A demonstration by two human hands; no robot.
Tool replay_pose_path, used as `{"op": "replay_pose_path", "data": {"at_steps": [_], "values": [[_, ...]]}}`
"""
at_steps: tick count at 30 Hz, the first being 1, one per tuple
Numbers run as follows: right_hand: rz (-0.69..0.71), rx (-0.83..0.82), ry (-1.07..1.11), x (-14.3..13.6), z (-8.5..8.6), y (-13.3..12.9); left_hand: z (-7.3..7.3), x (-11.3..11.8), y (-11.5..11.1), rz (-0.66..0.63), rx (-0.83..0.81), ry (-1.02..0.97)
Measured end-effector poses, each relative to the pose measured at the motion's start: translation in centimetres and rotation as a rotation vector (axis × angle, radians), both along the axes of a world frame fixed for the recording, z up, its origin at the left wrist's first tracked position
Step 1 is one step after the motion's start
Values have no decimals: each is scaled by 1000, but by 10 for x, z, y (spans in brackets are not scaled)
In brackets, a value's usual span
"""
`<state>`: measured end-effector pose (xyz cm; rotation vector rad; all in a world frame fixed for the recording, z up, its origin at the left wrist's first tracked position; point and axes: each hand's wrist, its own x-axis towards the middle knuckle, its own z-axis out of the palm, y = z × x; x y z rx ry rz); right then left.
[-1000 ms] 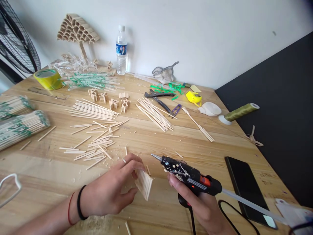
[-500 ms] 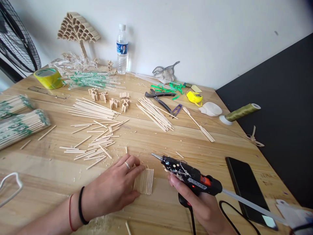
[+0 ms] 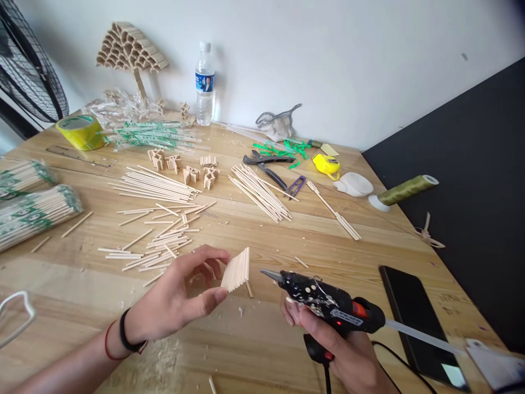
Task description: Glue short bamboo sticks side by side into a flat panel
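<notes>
Between the thumb and fingers of my left hand [image 3: 184, 290] is a small panel of short wooden sticks [image 3: 237, 271] set side by side, tilted up off the table. A single stick end shows below the panel's right edge. My right hand [image 3: 328, 339] is wrapped round the grip of a black hot glue gun [image 3: 318, 295], whose metal nozzle points left toward the panel, a short gap away. A glue stick [image 3: 422, 334] runs out of the gun's back, and a small red light glows on its side. Cut short sticks [image 3: 168, 243] lie scattered beyond my left hand.
Long sticks [image 3: 260, 192] lie in bundles farther back, near pliers [image 3: 270, 164], purple snips [image 3: 296, 187] and a yellow tape measure [image 3: 326, 164]. A black phone [image 3: 418, 323] rests right of the gun. A water bottle [image 3: 204, 85] and a stick-built tree [image 3: 130, 49] stand by the wall.
My left hand has lifted the stick panel from the table and tilted it, its edge now facing the nozzle. The glue gun has shifted slightly right and down.
</notes>
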<state>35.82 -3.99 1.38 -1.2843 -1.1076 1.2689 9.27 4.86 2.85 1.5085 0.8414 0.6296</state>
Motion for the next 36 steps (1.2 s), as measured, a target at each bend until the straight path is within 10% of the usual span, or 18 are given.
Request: {"op": "replay_pose_path", "data": {"at_steps": [36], "values": [[-85,-150,-4,2,-5,-10,-11,1,0,-20,-134,-126]]}}
